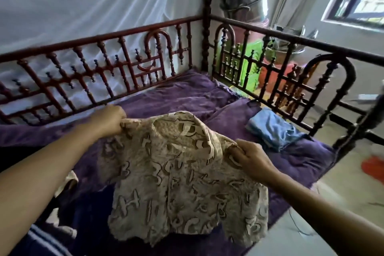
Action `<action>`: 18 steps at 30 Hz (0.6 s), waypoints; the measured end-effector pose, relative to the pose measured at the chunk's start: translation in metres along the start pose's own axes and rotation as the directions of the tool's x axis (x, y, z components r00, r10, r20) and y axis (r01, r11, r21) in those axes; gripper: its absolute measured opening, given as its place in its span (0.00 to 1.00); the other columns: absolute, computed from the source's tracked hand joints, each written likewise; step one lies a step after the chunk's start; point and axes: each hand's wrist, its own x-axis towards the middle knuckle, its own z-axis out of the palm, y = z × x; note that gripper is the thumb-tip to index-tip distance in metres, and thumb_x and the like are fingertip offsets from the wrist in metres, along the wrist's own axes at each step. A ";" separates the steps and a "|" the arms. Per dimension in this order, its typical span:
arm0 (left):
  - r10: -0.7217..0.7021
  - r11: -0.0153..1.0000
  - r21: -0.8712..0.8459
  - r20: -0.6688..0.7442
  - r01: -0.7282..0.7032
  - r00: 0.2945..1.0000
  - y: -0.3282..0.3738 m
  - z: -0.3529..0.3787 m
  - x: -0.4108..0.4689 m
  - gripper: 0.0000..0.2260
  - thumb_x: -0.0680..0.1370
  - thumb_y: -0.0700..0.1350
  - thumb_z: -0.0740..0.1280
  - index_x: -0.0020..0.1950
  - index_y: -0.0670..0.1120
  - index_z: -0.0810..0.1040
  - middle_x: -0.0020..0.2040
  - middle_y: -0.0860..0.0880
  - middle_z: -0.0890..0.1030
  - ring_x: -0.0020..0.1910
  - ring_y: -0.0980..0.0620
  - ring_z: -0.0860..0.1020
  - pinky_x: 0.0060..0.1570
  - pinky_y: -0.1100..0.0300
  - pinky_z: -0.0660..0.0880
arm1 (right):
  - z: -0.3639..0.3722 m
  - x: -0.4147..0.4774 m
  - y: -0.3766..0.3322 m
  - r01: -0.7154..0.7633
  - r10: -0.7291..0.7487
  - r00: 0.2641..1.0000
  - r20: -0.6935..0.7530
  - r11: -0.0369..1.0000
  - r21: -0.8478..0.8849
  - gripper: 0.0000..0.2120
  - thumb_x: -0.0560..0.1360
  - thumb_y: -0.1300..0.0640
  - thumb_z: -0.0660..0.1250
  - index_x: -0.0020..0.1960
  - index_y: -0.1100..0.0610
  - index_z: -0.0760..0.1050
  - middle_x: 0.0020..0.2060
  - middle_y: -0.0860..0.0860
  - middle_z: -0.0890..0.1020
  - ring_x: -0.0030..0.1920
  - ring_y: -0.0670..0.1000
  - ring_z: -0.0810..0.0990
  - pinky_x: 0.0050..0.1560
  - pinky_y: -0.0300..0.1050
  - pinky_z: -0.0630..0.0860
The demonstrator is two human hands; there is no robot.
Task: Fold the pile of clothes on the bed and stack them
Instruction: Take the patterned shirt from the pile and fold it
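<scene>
In the head view, the left hand (110, 119) pinches the beige lettered shirt (182, 183) at its ten o'clock edge. The right hand (252, 159) grips its two o'clock edge, holding it spread above the purple bedspread (187, 93). A folded blue garment (274, 129) lies at two o'clock, beside the bed rail (311, 81).

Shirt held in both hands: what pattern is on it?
The shirt is beige with brown-outlined letter shapes; head view.
</scene>
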 end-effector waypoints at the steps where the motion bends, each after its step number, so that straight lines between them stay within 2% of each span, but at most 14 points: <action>1: -0.047 0.998 -0.054 -0.017 0.046 0.999 0.001 0.015 0.016 0.09 0.69 0.40 0.69 0.31 0.48 0.73 0.35 0.45 0.77 0.36 0.46 0.75 0.34 0.56 0.69 | 0.002 -0.001 0.014 -0.041 0.041 0.999 -0.002 0.999 -0.029 0.20 0.78 0.49 0.65 0.30 0.50 0.63 0.23 0.42 0.71 0.26 0.42 0.67 0.29 0.38 0.62; 3: -0.145 0.973 -0.187 -0.055 0.133 0.988 0.013 0.042 0.042 0.07 0.69 0.40 0.68 0.35 0.49 0.73 0.41 0.44 0.79 0.43 0.42 0.77 0.40 0.55 0.71 | 0.002 -0.005 0.042 -0.120 0.121 0.993 -0.004 0.987 -0.110 0.18 0.78 0.48 0.64 0.32 0.49 0.63 0.26 0.43 0.72 0.29 0.43 0.70 0.32 0.44 0.66; 4: -0.193 0.951 -0.257 -0.073 0.169 0.978 0.023 0.053 0.055 0.07 0.69 0.40 0.68 0.37 0.49 0.72 0.43 0.44 0.79 0.45 0.41 0.77 0.42 0.54 0.71 | 0.001 -0.005 0.056 -0.151 0.152 0.988 -0.004 0.977 -0.153 0.17 0.78 0.49 0.63 0.34 0.49 0.62 0.28 0.45 0.74 0.31 0.48 0.73 0.34 0.49 0.68; 6: -0.262 0.901 -0.386 -0.125 0.196 0.957 0.052 0.067 0.082 0.07 0.72 0.39 0.66 0.39 0.49 0.70 0.42 0.42 0.78 0.44 0.39 0.76 0.44 0.51 0.72 | 0.000 0.000 0.081 -0.200 0.199 0.980 -0.028 0.954 -0.223 0.13 0.78 0.49 0.62 0.39 0.51 0.62 0.32 0.52 0.78 0.36 0.58 0.77 0.35 0.53 0.68; 8: -0.299 0.865 -0.468 -0.187 0.183 0.936 0.087 0.071 0.113 0.07 0.74 0.39 0.65 0.43 0.49 0.68 0.40 0.41 0.76 0.41 0.39 0.75 0.42 0.48 0.73 | -0.003 0.011 0.108 -0.236 0.223 0.972 -0.078 0.933 -0.274 0.11 0.79 0.48 0.60 0.42 0.51 0.63 0.35 0.58 0.80 0.39 0.63 0.77 0.35 0.52 0.66; 10: -0.272 0.879 -0.458 -0.254 0.133 0.928 0.119 0.067 0.145 0.05 0.75 0.40 0.64 0.47 0.48 0.70 0.42 0.41 0.77 0.42 0.38 0.76 0.38 0.51 0.69 | -0.011 0.025 0.137 -0.263 0.239 0.964 -0.113 0.914 -0.309 0.11 0.79 0.46 0.58 0.44 0.51 0.62 0.37 0.60 0.81 0.40 0.64 0.78 0.35 0.50 0.67; 13: -0.220 0.929 -0.355 -0.311 0.102 0.925 0.164 0.061 0.199 0.09 0.74 0.37 0.63 0.52 0.44 0.78 0.51 0.39 0.79 0.50 0.36 0.77 0.45 0.49 0.72 | -0.026 0.044 0.196 -0.342 0.321 0.940 -0.118 0.873 -0.347 0.11 0.79 0.44 0.56 0.43 0.48 0.57 0.37 0.59 0.80 0.39 0.63 0.78 0.35 0.49 0.65; 15: -0.198 0.950 -0.295 -0.320 0.102 0.927 0.196 0.065 0.237 0.11 0.74 0.36 0.62 0.52 0.42 0.81 0.52 0.39 0.78 0.53 0.36 0.76 0.50 0.47 0.73 | -0.034 0.059 0.244 -0.404 0.403 0.911 -0.081 0.842 -0.357 0.12 0.78 0.44 0.57 0.44 0.49 0.57 0.38 0.59 0.80 0.39 0.62 0.78 0.35 0.50 0.67; 18: -0.188 0.955 -0.274 -0.276 0.110 0.943 0.255 0.087 0.292 0.11 0.74 0.38 0.61 0.51 0.44 0.81 0.52 0.40 0.79 0.53 0.36 0.76 0.49 0.47 0.73 | -0.042 0.090 0.318 -0.451 0.489 0.872 0.002 0.806 -0.382 0.13 0.77 0.45 0.58 0.43 0.50 0.57 0.35 0.55 0.77 0.36 0.60 0.75 0.35 0.50 0.69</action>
